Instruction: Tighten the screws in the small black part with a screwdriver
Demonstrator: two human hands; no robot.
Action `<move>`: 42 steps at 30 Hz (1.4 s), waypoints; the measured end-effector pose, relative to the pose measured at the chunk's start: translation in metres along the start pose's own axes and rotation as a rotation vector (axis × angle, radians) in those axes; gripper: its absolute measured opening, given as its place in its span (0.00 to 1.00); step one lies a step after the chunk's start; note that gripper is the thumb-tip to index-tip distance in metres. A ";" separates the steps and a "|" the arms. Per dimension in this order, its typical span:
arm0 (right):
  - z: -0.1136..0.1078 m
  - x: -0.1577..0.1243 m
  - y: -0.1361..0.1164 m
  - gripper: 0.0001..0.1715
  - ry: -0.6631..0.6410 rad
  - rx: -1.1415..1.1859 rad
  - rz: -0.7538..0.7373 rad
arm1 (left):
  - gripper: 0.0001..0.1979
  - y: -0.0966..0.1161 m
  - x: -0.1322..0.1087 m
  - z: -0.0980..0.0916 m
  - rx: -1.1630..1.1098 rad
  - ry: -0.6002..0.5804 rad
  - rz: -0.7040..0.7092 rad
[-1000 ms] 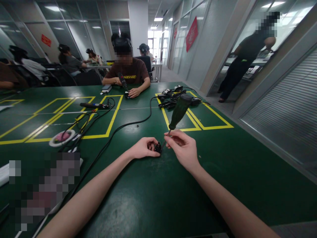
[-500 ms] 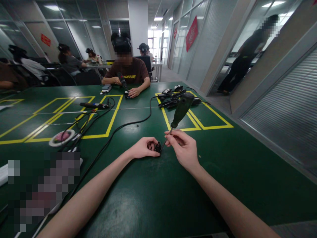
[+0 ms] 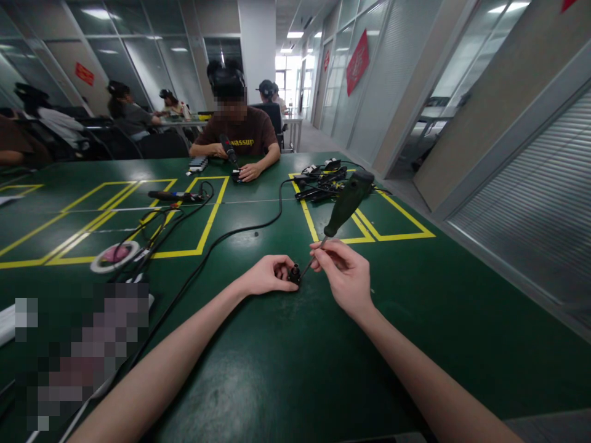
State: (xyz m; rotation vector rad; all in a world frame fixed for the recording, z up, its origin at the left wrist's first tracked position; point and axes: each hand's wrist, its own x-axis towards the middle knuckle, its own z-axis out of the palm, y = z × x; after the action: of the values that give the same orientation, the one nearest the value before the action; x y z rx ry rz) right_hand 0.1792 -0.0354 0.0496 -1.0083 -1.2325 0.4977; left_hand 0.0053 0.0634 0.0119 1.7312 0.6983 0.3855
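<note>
On the green table, my left hand pinches a small black part with a short upright post; its exact kind cannot be made out. My right hand grips the metal shaft of a screwdriver between thumb and fingers. The screwdriver's dark green handle leans up and to the right. Its tip points down at the right side of the black part, and I cannot tell whether the two touch.
A black cable runs across the table left of my hands. Black cabled devices lie in a heap beyond the screwdriver. A tape roll sits at left. Across the table, a person holds a power tool.
The screwdriver handle has tilted further to the right, and my right hand has shifted slightly right. My left hand stays put. The person walking behind the glass at right has left view.
</note>
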 end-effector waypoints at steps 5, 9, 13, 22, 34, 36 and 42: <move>0.001 0.000 0.000 0.05 0.032 0.004 -0.025 | 0.20 0.001 0.000 -0.001 0.004 0.000 0.002; 0.000 0.001 0.001 0.06 0.053 -0.002 -0.018 | 0.20 0.001 0.000 -0.002 0.003 -0.001 0.003; -0.002 0.003 0.002 0.06 0.076 0.008 -0.018 | 0.20 0.000 0.000 -0.001 0.004 0.003 0.006; -0.010 0.007 0.011 0.12 0.167 0.006 -0.031 | 0.19 -0.001 -0.001 -0.001 0.000 0.008 0.002; -0.010 0.009 0.021 0.15 0.240 0.019 -0.001 | 0.18 0.000 0.000 0.000 0.014 0.051 0.008; -0.010 0.008 0.022 0.14 0.228 0.028 0.007 | 0.18 0.000 0.000 0.000 0.014 0.057 0.008; -0.009 0.006 0.026 0.12 0.204 0.053 0.020 | 0.18 0.000 0.001 0.000 0.023 0.059 0.006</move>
State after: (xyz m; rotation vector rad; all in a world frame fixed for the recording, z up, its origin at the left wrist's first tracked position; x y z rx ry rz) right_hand 0.1943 -0.0203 0.0309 -1.0020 -1.0236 0.4296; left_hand 0.0058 0.0640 0.0117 1.7496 0.7426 0.4361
